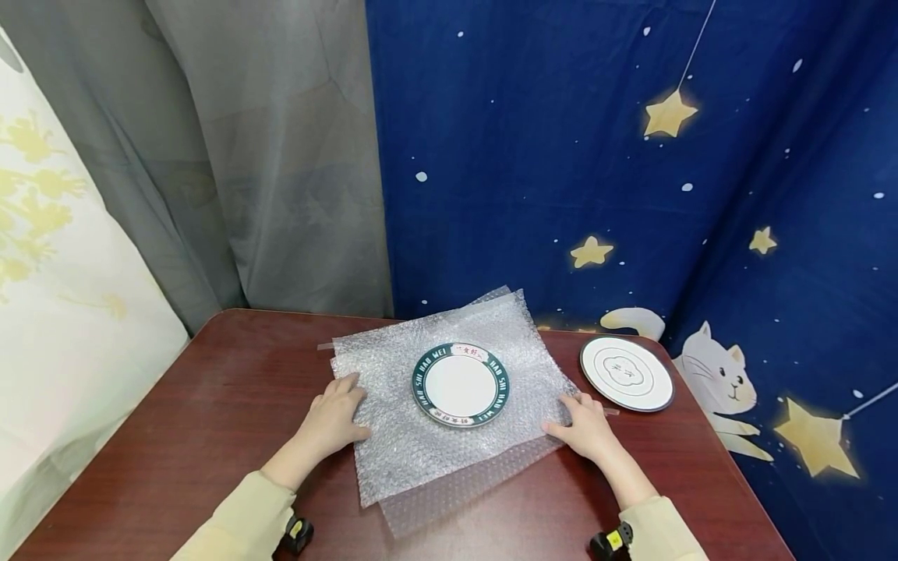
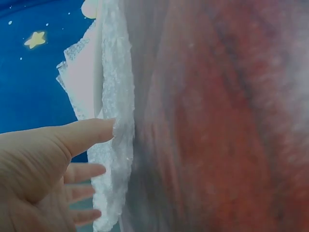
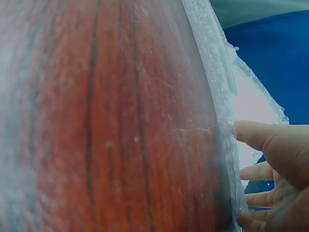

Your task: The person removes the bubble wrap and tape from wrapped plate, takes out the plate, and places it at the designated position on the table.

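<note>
A round plate (image 1: 459, 386) with a white centre and a lettered dark green rim lies on a sheet of bubble wrap (image 1: 393, 456). Beneath that sheet, a second layer of bubble wrap (image 1: 449, 499) sticks out towards the front. My left hand (image 1: 333, 414) rests at the wrap's left edge, its thumb and fingers apart. At the right edge, my right hand (image 1: 588, 427) touches the wrap with thumb and fingertips. Both wrist views show fairly straight fingers along the wrap's border, the left hand (image 2: 53, 169) and the right hand (image 3: 275, 174) alike.
Beyond my right hand, a white plate (image 1: 627, 374) with a dark rim and a line drawing lies near the table's right edge. The reddish-brown table (image 1: 182, 467) backs onto a grey curtain (image 1: 302, 234) and a blue star-patterned curtain (image 1: 505, 195).
</note>
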Available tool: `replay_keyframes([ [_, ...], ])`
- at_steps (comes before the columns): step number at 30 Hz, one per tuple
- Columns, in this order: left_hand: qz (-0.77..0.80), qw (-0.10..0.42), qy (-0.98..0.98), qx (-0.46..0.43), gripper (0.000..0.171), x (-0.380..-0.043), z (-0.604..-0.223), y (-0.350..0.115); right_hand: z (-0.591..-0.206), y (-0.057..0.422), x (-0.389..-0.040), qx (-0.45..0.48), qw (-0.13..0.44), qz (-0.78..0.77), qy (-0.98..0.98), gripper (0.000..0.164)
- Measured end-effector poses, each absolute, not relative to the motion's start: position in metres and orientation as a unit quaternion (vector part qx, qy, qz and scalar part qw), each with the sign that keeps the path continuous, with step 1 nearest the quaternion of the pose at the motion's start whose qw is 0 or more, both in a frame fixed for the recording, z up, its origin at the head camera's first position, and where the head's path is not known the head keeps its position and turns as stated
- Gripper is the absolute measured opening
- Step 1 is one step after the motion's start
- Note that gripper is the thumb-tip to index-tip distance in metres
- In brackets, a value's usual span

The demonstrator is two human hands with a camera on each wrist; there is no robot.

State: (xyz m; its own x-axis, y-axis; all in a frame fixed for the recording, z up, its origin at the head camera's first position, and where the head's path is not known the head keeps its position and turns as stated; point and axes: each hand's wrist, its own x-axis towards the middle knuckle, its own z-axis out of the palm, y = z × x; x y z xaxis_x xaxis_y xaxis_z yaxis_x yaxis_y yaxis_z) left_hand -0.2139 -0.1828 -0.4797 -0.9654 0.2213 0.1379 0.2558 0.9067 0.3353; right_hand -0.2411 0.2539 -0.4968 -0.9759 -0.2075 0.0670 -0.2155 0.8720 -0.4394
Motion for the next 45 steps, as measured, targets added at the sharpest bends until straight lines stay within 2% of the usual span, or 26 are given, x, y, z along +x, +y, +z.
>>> replay_keyframes([
  [6,-0.177,0.021,-0.969,-0.171,0.063,-0.220,-0.477,-0.180,-0.499,0.253,-0.242,0.115,0.012,0.229,-0.967,0.069],
  [12,-0.184,0.001,-0.964,-0.193,0.058,-0.225,-0.477,-0.180,-0.497,0.253,-0.242,0.115,-0.003,0.211,-0.971,0.062],
  [20,-0.179,0.021,-0.960,-0.214,0.044,-0.236,-0.476,-0.179,-0.489,0.250,-0.243,0.108,-0.024,0.188,-0.976,0.058],
  [32,-0.177,-0.041,-0.968,-0.176,0.069,-0.241,-0.466,-0.164,-0.483,0.242,-0.245,0.095,-0.046,0.175,-0.979,0.058],
  [38,-0.148,-0.042,-0.977,-0.148,0.075,-0.245,-0.473,-0.157,-0.475,0.233,-0.247,0.072,-0.057,0.164,-0.982,0.058],
  [45,-0.134,-0.044,-0.982,-0.127,0.075,-0.247,-0.475,-0.151,-0.472,0.221,-0.249,0.091,-0.017,0.149,-0.984,0.055],
])
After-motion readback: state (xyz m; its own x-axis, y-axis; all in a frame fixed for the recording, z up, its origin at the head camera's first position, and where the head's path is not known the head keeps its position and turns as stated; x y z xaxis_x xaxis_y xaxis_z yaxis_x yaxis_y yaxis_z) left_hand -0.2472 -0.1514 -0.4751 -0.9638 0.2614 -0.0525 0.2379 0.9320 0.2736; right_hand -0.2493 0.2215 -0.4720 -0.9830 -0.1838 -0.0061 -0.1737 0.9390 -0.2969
